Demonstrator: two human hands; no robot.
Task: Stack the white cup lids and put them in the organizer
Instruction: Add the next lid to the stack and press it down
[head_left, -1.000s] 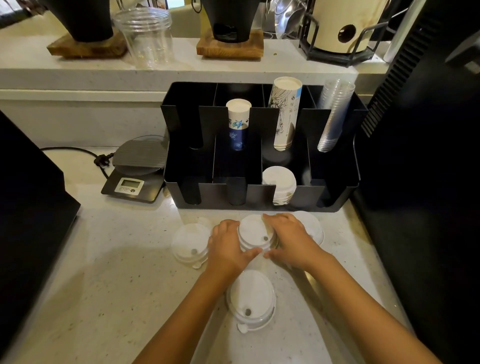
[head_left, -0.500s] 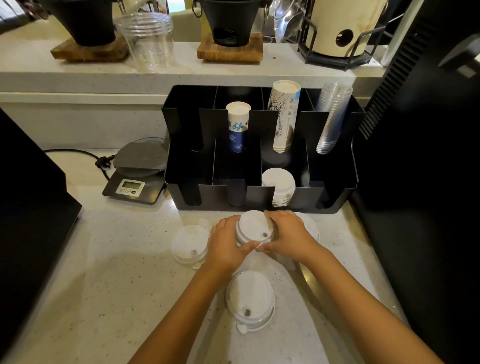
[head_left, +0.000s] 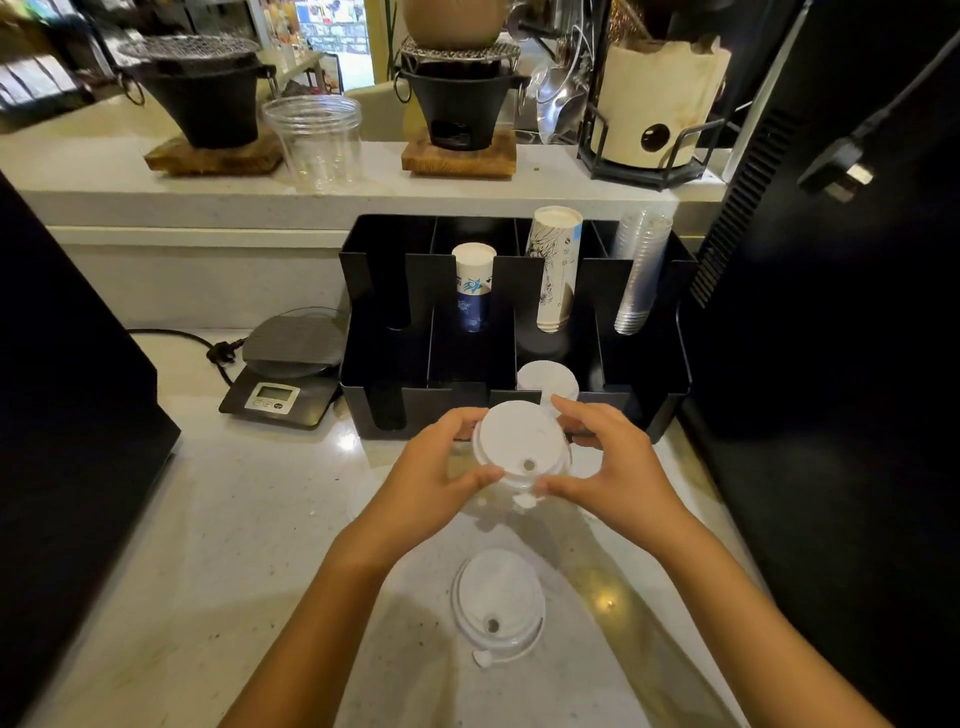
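White cup lids (head_left: 521, 451) — small stack pinched between left hand (head_left: 434, 470) and right hand (head_left: 613, 467), fingers curled on its rim, lifted; organizer (head_left: 670, 405) straight ahead — both hands equally near.

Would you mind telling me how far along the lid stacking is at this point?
Partly done. One stack of white lids already stands in a front compartment of the black organizer. In hand: the left hand and right hand hold a gathered stack of lids between them, raised just in front of the organizer. Left: that stack still has to go in, and another lid pile waits on the counter.
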